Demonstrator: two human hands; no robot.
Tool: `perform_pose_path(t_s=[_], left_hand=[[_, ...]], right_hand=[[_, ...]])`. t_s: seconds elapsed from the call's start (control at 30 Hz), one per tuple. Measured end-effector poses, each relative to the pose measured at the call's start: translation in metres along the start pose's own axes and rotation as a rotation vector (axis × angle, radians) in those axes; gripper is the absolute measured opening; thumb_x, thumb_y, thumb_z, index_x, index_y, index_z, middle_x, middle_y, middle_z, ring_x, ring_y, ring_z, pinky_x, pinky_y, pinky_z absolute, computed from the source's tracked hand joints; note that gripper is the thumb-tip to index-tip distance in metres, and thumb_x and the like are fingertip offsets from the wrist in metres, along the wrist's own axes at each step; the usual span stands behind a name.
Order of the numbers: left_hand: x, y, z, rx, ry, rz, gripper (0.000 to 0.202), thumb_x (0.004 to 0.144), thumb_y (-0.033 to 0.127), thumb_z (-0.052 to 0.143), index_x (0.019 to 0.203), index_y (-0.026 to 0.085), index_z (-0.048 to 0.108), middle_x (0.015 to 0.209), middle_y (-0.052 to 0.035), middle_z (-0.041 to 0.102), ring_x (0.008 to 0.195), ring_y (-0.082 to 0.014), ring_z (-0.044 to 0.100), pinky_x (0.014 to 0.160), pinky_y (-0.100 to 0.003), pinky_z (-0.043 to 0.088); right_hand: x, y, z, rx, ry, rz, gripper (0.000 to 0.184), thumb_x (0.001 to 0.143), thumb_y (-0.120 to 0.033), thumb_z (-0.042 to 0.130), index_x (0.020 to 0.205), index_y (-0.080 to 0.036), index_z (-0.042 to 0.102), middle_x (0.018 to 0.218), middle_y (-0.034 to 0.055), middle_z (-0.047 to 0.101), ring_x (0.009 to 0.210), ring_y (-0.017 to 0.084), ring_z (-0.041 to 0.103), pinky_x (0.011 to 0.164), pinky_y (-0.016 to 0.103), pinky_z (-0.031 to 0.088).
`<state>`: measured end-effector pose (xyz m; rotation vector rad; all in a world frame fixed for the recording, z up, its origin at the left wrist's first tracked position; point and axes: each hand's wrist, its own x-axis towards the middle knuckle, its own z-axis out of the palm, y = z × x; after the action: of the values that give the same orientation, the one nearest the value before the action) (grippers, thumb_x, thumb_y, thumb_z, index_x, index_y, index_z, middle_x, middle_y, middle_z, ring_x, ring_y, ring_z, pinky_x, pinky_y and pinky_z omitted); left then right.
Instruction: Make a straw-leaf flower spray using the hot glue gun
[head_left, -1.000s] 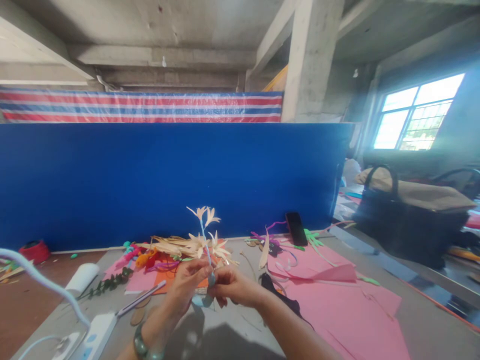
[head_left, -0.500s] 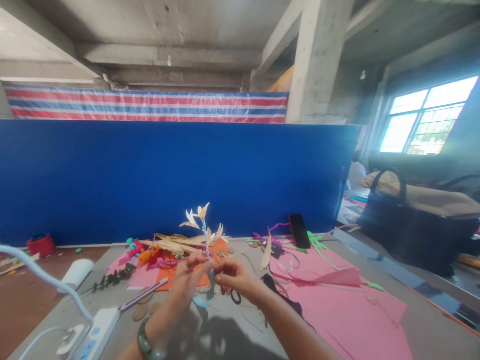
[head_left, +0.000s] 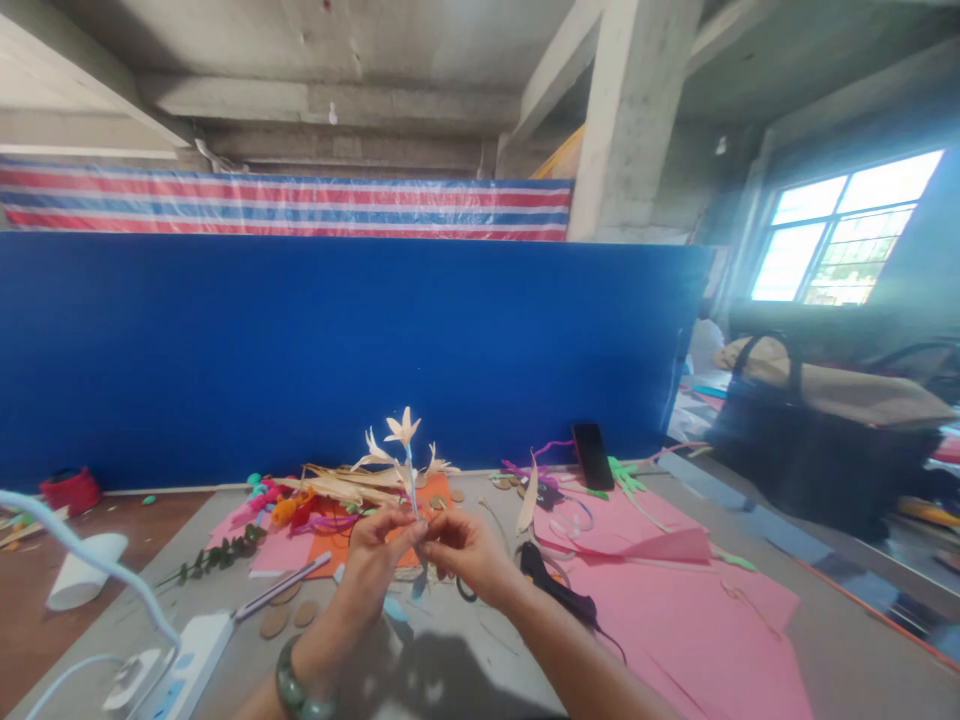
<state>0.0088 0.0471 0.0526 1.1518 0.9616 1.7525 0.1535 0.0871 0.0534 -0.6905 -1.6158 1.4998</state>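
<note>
A handmade flower sprig with cream paper blossoms on a thin pale-blue stem stands upright above the grey table. My left hand, with a green bangle on its wrist, pinches the stem from the left. My right hand pinches the same stem from the right, fingertips meeting the left hand's. A strip of pale-blue tape hangs below the hands.
Pink paper sheets, an orange sheet with cream petals and coloured pipe cleaners, a black phone, scissors, a craft knife, a white power strip and a green leafy sprig lie around. A blue partition backs the table.
The sprig has turned between my fingers and sits a little lower and more upright. Both hands stay pinched on the stem, raised slightly from the table.
</note>
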Motion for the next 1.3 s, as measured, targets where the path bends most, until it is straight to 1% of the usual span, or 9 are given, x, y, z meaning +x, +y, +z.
perform_pose_path(t_s=[0.33,0.47,0.63,0.77,0.87,0.93,1.07,1.17,1.3], left_hand=[[-0.001,0.0,-0.003,0.011,-0.112,-0.06,0.013,0.065,0.027,0.081,0.066,0.017,0.074,0.068,-0.0036,0.068,0.068,-0.0196,0.063,0.065,-0.03,0.051],[0.002,-0.003,-0.008,-0.044,-0.165,-0.084,0.01,0.065,0.025,0.082,0.066,0.018,0.076,0.073,-0.0032,0.069,0.07,-0.0171,0.063,0.068,-0.027,0.051],[0.003,0.002,-0.009,-0.045,-0.165,-0.117,0.01,0.062,0.023,0.084,0.066,0.018,0.075,0.07,-0.0003,0.069,0.068,-0.0137,0.062,0.069,-0.024,0.049],[0.004,0.005,-0.01,-0.02,-0.06,-0.206,0.017,0.055,0.023,0.087,0.064,0.018,0.074,0.069,-0.0001,0.071,0.069,-0.014,0.063,0.07,-0.024,0.049],[0.006,0.004,-0.015,0.011,-0.036,-0.204,0.019,0.055,0.024,0.087,0.068,0.017,0.075,0.069,-0.001,0.073,0.069,-0.0145,0.065,0.07,-0.024,0.05],[0.009,0.005,-0.02,0.015,-0.041,-0.178,0.019,0.056,0.025,0.087,0.069,0.018,0.075,0.067,-0.0004,0.072,0.067,-0.0138,0.065,0.069,-0.023,0.05],[0.015,0.014,-0.03,0.057,-0.015,-0.148,0.02,0.058,0.026,0.086,0.072,0.018,0.075,0.068,-0.0006,0.074,0.067,-0.0147,0.067,0.072,-0.025,0.052],[0.018,0.026,-0.036,0.058,0.047,-0.124,0.02,0.057,0.026,0.086,0.072,0.019,0.075,0.068,0.0002,0.075,0.068,-0.0148,0.068,0.072,-0.024,0.052],[0.017,0.036,-0.037,0.068,0.062,-0.108,0.021,0.059,0.026,0.085,0.075,0.018,0.075,0.067,0.0003,0.074,0.067,-0.0153,0.068,0.071,-0.025,0.053]], right_hand=[[-0.003,-0.008,-0.001,-0.05,-0.018,0.018,0.041,0.065,-0.054,0.077,0.061,-0.017,0.059,0.043,-0.006,0.052,0.037,0.007,0.047,0.038,0.019,0.032],[-0.002,-0.008,-0.006,-0.04,-0.058,0.052,0.038,0.063,-0.049,0.079,0.065,-0.017,0.059,0.043,-0.0067,0.053,0.038,0.007,0.048,0.04,0.019,0.034],[-0.004,-0.021,-0.016,-0.135,-0.157,0.008,0.025,0.076,-0.039,0.071,0.074,-0.015,0.067,0.05,-0.0054,0.058,0.043,0.007,0.052,0.044,0.019,0.039],[-0.017,-0.053,-0.038,-0.161,0.016,-0.062,0.021,0.077,-0.034,0.071,0.087,-0.016,0.069,0.071,-0.0017,0.066,0.056,0.008,0.057,0.054,0.02,0.045],[-0.031,-0.079,-0.058,-0.313,0.257,-0.219,0.02,0.076,-0.034,0.072,0.084,-0.016,0.068,0.068,-0.0011,0.065,0.054,0.009,0.056,0.053,0.022,0.046],[-0.036,-0.086,-0.069,-0.433,0.297,-0.224,0.019,0.078,-0.034,0.07,0.081,-0.015,0.068,0.067,0.0,0.064,0.054,0.01,0.056,0.052,0.022,0.046],[-0.031,-0.07,-0.083,-0.908,0.237,-0.043,0.015,0.082,-0.025,0.06,0.085,-0.014,0.07,0.074,0.0033,0.07,0.061,0.012,0.058,0.056,0.022,0.044],[-0.02,-0.039,-0.083,-0.994,0.152,0.05,0.01,0.077,-0.015,0.062,0.079,-0.014,0.072,0.077,0.0037,0.072,0.067,0.013,0.062,0.061,0.021,0.044],[-0.006,0.003,-0.071,-1.104,0.076,0.188,0.011,0.078,-0.013,0.063,0.077,-0.014,0.074,0.074,0.004,0.073,0.07,0.016,0.065,0.063,0.023,0.045]])
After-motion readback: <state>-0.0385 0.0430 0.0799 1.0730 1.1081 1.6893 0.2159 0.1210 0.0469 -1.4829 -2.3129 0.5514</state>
